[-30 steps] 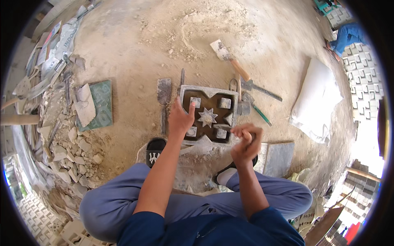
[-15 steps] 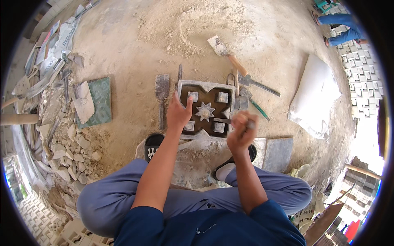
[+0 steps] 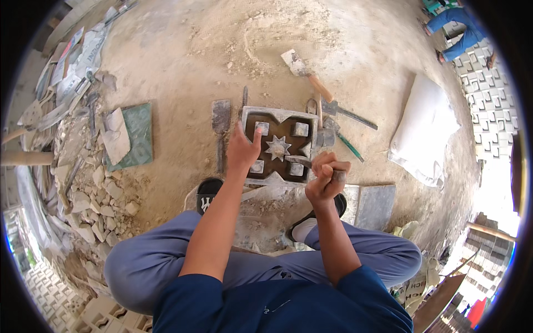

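Note:
On the ground between my feet lies a square grey block mould with an eight-pointed star in its middle and small square posts around it. Dark hollows surround these shapes. My left hand grips the left side of the mould, its thumb over the upper-left post. Closed in a fist, my right hand holds a small trowel-like tool by its handle. The tool's narrow blade reaches over the lower-right post, between it and the star.
Left of the mould lies a flat scraper. A wooden-handled trowel and a green-handled tool lie beyond it to the right. A white sack is farther right, broken rubble at left. Another person's legs show at far right.
My right hand has shifted slightly with the tool, and its blade now sits a little farther up and left in the mould. My left hand keeps its place on the mould.

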The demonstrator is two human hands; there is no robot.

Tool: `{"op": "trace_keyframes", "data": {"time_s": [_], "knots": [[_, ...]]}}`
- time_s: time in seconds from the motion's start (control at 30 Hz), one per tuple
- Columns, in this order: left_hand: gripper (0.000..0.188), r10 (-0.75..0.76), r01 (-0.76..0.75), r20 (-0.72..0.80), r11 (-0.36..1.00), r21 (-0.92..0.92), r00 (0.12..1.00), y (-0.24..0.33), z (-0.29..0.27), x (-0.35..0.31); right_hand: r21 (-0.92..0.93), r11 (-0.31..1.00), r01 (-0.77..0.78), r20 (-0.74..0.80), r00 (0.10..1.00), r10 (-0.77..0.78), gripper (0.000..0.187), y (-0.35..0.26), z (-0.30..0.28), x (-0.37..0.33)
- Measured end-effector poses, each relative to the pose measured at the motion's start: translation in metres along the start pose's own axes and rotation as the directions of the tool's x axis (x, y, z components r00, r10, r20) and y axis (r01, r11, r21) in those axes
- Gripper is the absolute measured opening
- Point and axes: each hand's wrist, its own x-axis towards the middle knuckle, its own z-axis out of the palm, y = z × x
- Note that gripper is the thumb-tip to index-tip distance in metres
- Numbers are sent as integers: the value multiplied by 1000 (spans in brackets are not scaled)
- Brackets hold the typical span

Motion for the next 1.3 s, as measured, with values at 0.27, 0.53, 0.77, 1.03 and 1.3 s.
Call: {"op": "trace_keyframes", "data": {"time_s": [0.27,0.53,0.77,1.03,1.3], "knots": [[79,15,-15,9,1000,-7,1000,5,1,1,162,973,-166,57,986,159,25,-47,-10,20],[77,105,-111,-97,993,-52,990,-7,6,0,226,957,-182,123,980,158,42,-72,-21,17],[78,147,-150,-143,989,-10,979,-13,9,2,15,963,-268,355,902,246,41,-55,-6,4],[77,126,-130,-114,991,-25,985,-10,8,3,103,981,-165,28,986,163,41,-38,-2,-15],[81,103,-105,-73,994,-19,992,-7,14,-3,-120,961,-251,-5,968,252,41,11,-2,-38]]}}
